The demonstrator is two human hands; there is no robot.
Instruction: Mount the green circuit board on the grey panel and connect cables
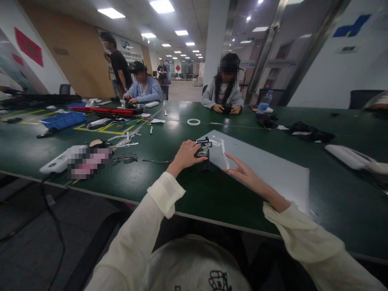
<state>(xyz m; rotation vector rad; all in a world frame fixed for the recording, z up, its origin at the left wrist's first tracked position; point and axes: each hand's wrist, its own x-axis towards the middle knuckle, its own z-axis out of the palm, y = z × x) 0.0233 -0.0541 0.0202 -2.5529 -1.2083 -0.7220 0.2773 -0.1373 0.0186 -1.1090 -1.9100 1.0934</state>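
My left hand (188, 155) is closed over a small black device with a bare circuit board (203, 152), at the near-left edge of a light grey panel (266, 169). A thin cable (157, 161) runs out from the device's left side over the table. My right hand (244, 171) hovers at or rests on the panel, thumb and forefinger stretched apart. Between those fingertips lies a narrow white strip (224, 148); whether they touch it I cannot tell. More pale strips (216, 139) lie on the panel's far-left corner.
Across the green table (169, 182) sit two people (222, 91) (145, 87). A white tape ring (193, 121) lies ahead. Leftward are glasses (125, 158), a white power strip-like box (63, 159), a blue tray (62, 120) and loose wires. A water bottle (265, 101) and black cloth (312, 131) are rightward.
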